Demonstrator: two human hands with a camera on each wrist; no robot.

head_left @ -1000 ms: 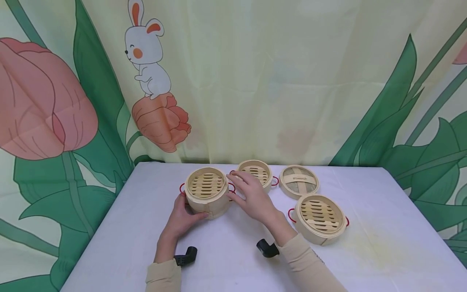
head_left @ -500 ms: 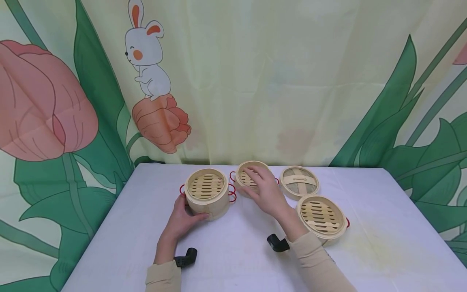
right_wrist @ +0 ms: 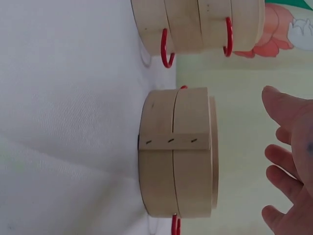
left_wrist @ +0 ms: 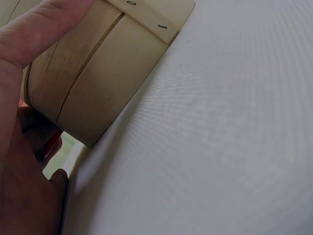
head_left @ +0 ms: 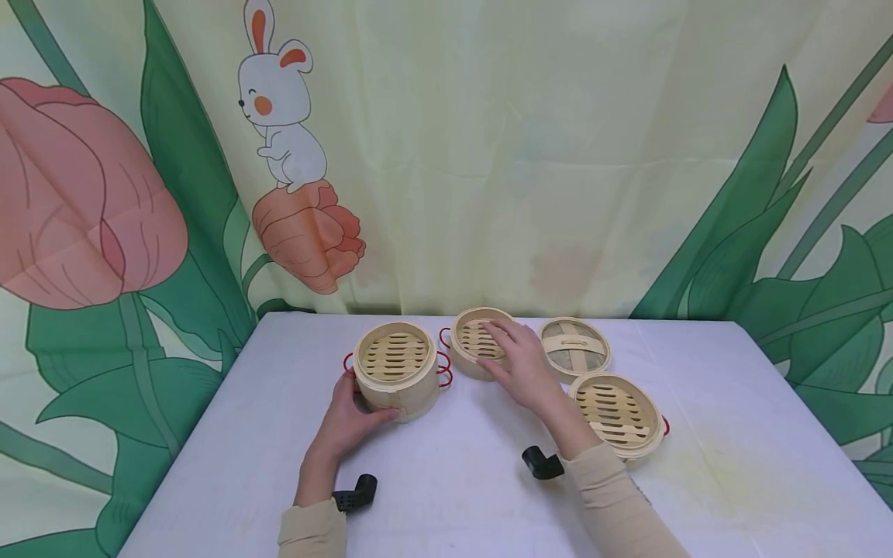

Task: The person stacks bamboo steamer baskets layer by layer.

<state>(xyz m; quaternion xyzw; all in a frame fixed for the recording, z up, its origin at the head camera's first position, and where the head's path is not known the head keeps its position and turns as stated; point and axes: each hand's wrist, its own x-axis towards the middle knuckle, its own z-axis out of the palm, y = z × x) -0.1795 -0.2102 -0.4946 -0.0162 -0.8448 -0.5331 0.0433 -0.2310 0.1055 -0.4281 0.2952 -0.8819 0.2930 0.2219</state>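
Observation:
Two stacked bamboo steamer baskets (head_left: 394, 358) with red handles stand on the left of the table in the head view. My left hand (head_left: 349, 418) holds their left side, the thumb (left_wrist: 44, 29) along the front wall and the other fingers behind. At the back, a single bamboo steamer basket (right_wrist: 190, 117) has a slatted base. My right hand (head_left: 525, 364) hovers over its right side, fingers spread; in the right wrist view the fingers (right_wrist: 281, 110) are apart from the basket, with nothing in them.
A round woven steamer lid (head_left: 575, 346) with a strap handle lies at the back right. In front of it sits another bamboo steamer basket (head_left: 617, 415), partly behind my right forearm. A white cloth (head_left: 446, 480) covers the table, and a printed curtain (head_left: 488, 155) hangs behind.
My right hand has moved from beside the stacked baskets to the right, passing over the back basket. My left hand and the stack have stayed in place.

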